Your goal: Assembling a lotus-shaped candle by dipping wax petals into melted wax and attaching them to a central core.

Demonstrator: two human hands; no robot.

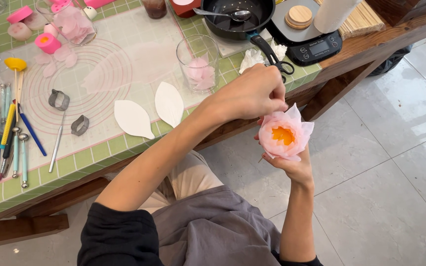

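A pink sugar flower [286,134] with an orange centre is held out over the floor, just off the table edge. My right hand [296,168] grips it from underneath, fingers wrapped around its base. My left hand [253,94] reaches across from the left and pinches a petal at the flower's upper left rim. Whether a stem runs under the flower I cannot tell; my right hand hides it.
On the green gridded mat [99,148] lie two white leaf-shaped cutouts [133,118], metal cutters [59,99] and several modelling tools [16,143]. A glass with pink petals [198,63], scissors [278,63], a black pan [237,17] and a scale [311,42] sit behind. Grey tiled floor [385,162] lies at right.
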